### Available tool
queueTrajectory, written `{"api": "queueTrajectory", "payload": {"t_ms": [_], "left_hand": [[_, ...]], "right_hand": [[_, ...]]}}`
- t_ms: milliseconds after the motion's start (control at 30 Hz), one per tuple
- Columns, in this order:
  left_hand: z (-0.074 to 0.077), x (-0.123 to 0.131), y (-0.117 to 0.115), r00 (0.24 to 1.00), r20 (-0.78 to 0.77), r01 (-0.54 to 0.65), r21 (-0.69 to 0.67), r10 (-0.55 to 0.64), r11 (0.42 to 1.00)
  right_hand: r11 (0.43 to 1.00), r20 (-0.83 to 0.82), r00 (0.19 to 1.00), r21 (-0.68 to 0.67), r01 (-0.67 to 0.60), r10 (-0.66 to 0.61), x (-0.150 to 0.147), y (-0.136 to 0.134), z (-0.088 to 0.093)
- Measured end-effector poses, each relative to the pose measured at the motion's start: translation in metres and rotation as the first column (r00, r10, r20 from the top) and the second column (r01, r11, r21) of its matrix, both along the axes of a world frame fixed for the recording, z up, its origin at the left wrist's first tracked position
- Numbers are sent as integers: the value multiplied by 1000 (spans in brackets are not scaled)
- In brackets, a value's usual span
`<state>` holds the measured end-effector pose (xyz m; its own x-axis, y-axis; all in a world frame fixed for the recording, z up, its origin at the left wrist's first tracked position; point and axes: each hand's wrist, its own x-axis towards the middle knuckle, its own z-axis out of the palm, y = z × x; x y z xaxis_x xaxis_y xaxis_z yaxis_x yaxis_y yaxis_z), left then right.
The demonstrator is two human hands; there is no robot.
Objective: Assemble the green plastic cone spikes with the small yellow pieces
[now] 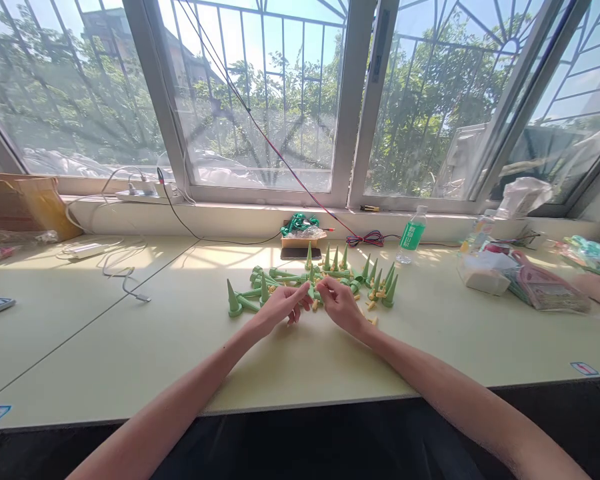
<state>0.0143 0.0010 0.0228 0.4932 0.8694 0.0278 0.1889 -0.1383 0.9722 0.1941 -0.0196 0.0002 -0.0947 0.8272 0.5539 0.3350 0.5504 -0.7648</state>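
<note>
Over the middle of the table, my left hand point(286, 301) is closed, with a green plastic spike point(311, 291) between thumb and fingers. My right hand point(341, 305) is pinched right beside it, fingertips close to the same piece; what it grips is too small to make out. Around both hands lie several green cone-shaped spikes, some upright like the one point(233, 300) at the left and the one point(391, 293) at the right, others on their sides. Small yellow plastic pieces point(371, 305) are scattered among them, mostly to the right of my right hand.
A small box point(304, 241) with green items stands behind the spikes, a dark phone-like slab point(300, 254) before it. To the right are a water bottle point(412, 237), tissue pack point(485, 272) and bagged goods point(545, 283). Another person's arm point(597, 290) rests far right. Cables point(125, 277) lie left.
</note>
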Motion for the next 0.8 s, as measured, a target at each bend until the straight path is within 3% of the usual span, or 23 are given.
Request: {"api": "queueTrajectory", "payload": {"t_ms": [133, 267, 500, 633, 800], "left_hand": [[-1, -2, 0, 999, 1, 50, 21, -50, 999], [1, -4, -2, 997, -79, 35, 198, -20, 980], [-2, -1, -3, 994, -37, -66, 535, 101, 842], [-4, -1, -1, 987, -34, -106, 596, 157, 796], [-6, 0, 1, 984, -33, -125, 585, 177, 801]], "right_hand": [[1000, 13, 1000, -6, -5, 5, 2, -1, 2], [999, 51, 998, 27, 41, -43, 2, -2, 3], [992, 98, 989, 70, 105, -112, 1, -1, 4], [992, 93, 989, 60, 111, -116, 0, -1, 3], [991, 62, 990, 43, 127, -129, -2, -1, 2]]}}
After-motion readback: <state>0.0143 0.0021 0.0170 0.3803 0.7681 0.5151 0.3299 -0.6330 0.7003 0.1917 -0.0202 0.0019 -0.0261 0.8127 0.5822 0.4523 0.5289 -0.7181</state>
